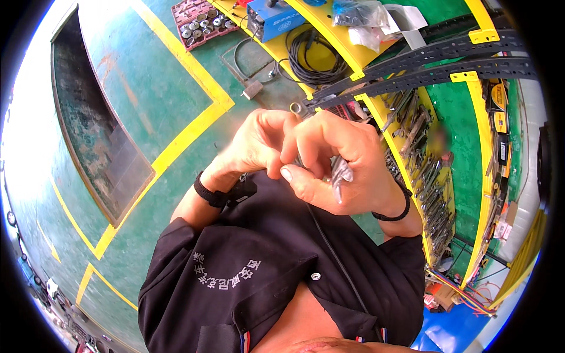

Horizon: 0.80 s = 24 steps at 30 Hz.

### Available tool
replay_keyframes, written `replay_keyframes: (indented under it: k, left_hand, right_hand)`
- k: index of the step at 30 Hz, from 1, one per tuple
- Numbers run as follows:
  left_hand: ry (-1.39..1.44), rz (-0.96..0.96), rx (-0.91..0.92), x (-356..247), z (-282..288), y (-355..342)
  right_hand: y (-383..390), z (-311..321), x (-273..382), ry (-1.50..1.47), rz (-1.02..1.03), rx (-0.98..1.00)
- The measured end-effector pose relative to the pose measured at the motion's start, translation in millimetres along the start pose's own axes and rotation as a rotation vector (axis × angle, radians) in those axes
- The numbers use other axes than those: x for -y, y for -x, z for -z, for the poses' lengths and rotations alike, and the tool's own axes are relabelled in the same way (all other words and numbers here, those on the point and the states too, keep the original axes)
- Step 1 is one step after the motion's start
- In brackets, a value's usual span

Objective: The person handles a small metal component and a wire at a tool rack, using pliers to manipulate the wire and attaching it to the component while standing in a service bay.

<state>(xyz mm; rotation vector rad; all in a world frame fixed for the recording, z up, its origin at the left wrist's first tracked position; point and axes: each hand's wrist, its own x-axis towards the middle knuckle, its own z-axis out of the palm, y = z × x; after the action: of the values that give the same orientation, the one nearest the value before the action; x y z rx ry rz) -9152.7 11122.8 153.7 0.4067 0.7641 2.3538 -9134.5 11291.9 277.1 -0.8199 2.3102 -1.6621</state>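
My two hands are raised together over my dark shirt. My right hand (332, 156) is curled closed around a silver metal tool (342, 174), whose lower end pokes out below my index finger; its exact shape is unclear. My left hand (256, 141) meets it from the left, thumb and fingers bent inward, with what they grip hidden behind the fingers. A small metal ring (296, 108) shows just above both hands; I cannot tell whether it joins the held tool.
Yellow shelving (376, 106) with black rails runs along the right, bearing many wrenches (418, 170), coiled cable (312, 56) and a blue machine (271, 17). A pink socket case (200, 26) lies at the top. On the left, a recessed pit (88, 117) interrupts the green floor (165, 112).
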Motion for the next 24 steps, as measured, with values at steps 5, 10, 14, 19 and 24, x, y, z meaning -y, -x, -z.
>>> replay_keyframes:
  k: [5,10,14,19,24]
  left_hand:
    - [-0.093,0.022,0.018,-1.8,5.0,0.0]
    - [-0.185,0.037,0.036,-6.0,7.9,1.4]
    - [-0.195,-0.001,0.015,-9.1,1.5,1.9]
    - [-0.189,-0.026,0.027,-5.7,5.8,2.0]
    - [-0.069,-0.127,0.060,2.8,1.1,-0.6]
  right_hand:
    - [0.2,2.8,-2.0,0.119,0.006,0.043]
    - [3.1,-4.8,-7.7,0.007,-0.012,0.020]
    - [5.1,-7.9,-12.6,-0.028,-0.055,0.003]
    - [4.2,-5.1,-8.3,-0.031,-0.069,0.013]
    - [7.4,-5.9,-16.7,-0.116,-0.130,-0.041]
